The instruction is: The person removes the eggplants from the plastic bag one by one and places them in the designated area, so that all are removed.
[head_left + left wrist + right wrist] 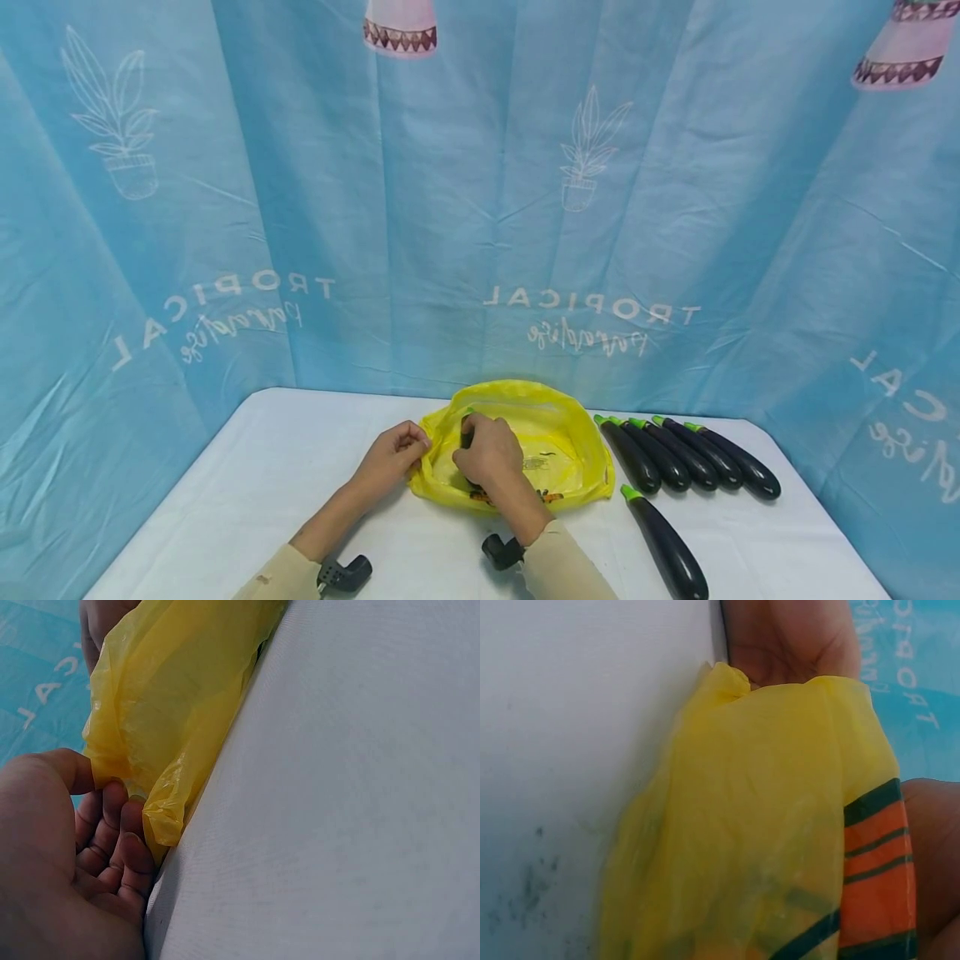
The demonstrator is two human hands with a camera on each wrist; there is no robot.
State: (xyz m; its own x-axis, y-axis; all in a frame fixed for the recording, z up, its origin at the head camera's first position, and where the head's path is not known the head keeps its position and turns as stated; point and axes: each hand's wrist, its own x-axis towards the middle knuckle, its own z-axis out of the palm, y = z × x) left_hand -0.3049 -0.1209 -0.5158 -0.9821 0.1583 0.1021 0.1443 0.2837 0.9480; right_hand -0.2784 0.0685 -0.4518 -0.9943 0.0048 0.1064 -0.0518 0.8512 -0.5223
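A yellow plastic bag (588,450) lies spread with its mouth facing up on the white table. My left hand (390,462) pinches its left rim between thumb and fingers; the left wrist view shows the thumb against the yellow film (180,682). Inside the bag's left part, my right hand (491,454) grips a dark eggplant (467,427) with a green stem end, mostly covered by the fingers. In the right wrist view the bag's wall (757,795) hides most of that hand, and only a strip of skin (937,855) shows at the right.
To the right of the bag, several dark eggplants (678,458) lie side by side, green ends toward the back. A single eggplant (667,546) lies nearer the front. Behind the table (300,442) hangs a blue printed curtain (435,250).
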